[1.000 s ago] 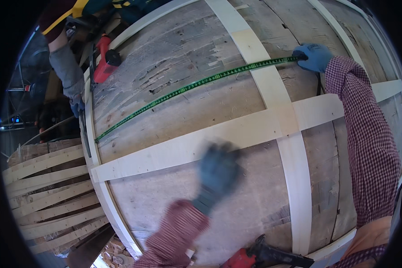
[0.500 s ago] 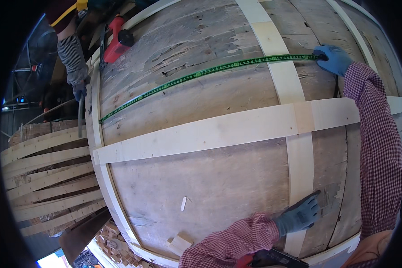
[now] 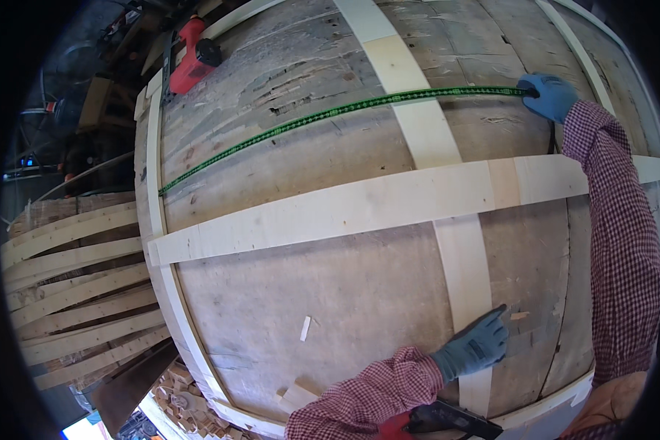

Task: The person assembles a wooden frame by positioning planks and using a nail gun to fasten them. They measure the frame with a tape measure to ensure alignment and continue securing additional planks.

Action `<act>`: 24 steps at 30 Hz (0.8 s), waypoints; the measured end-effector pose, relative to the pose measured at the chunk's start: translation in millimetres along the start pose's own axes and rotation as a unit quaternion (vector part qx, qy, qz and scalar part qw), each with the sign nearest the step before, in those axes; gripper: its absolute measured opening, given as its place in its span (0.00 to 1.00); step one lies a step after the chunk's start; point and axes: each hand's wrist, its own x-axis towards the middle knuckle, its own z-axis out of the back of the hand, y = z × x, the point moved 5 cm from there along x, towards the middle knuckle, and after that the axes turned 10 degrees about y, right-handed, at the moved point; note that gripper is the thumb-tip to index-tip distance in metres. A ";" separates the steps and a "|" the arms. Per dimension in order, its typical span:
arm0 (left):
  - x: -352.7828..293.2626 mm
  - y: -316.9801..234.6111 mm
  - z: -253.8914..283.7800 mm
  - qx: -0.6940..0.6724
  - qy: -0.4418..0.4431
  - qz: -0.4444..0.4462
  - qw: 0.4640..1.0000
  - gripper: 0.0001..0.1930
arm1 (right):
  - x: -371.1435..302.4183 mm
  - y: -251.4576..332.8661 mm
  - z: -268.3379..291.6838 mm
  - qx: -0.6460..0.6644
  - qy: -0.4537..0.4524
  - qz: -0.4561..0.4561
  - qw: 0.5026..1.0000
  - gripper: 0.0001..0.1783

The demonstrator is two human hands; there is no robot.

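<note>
My right hand (image 3: 552,97), in a blue-grey glove, is closed on one end of a green tape measure (image 3: 308,123). The tape stretches leftward across the worn plywood panel to the pale edge slat (image 3: 154,147). Lower down, my left hand (image 3: 475,345) lies on the upright pale wooden slat (image 3: 463,271), wearing the same kind of glove. Its fingers are apart and reach past the slat's right edge, near a small wood splinter (image 3: 520,316). A long horizontal slat (image 3: 330,215) crosses over the upright one.
A red nail gun (image 3: 196,59) stands at the panel's far left corner. Another red and black tool (image 3: 433,421) lies partly under my left sleeve. A wood sliver (image 3: 306,328) and a small offcut (image 3: 298,394) are on the panel. Stacked slats (image 3: 88,293) lie beyond its left edge.
The upright slat has shifted left, most at its far end, and my left hand has moved slightly left with it. The other person's arm at the upper left has left the view.
</note>
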 end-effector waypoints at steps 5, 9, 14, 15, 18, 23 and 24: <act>-12.9 3.8 -5.7 -0.114 -0.008 -0.022 0.993 0.06 | -30.7 -20.3 16.2 0.021 -0.048 0.029 0.998 0.18; -50.8 2.5 50.8 -0.161 -0.099 0.080 0.979 0.19 | -119.0 38.5 65.6 -0.105 -0.016 -0.073 0.992 0.17; -271.8 -81.4 14.2 -0.281 -0.321 0.510 0.747 0.23 | -271.1 55.7 68.0 0.081 0.016 -0.039 0.996 0.14; -316.6 -128.7 -3.7 -0.363 -0.338 0.606 0.622 0.25 | -290.7 70.1 66.5 0.132 0.020 -0.033 0.990 0.13; -349.3 -231.7 -2.4 -0.423 -0.412 0.598 0.542 0.18 | -358.4 -57.7 -29.8 0.262 -0.031 0.085 0.961 0.20; -342.2 -273.8 -52.8 -0.388 -0.269 0.478 0.741 0.16 | -548.0 -9.3 -94.3 0.536 0.106 -0.054 0.836 0.13; -337.0 -270.9 -76.7 -0.358 -0.206 0.424 0.806 0.13 | -582.7 -1.1 -107.2 0.589 0.107 -0.091 0.796 0.12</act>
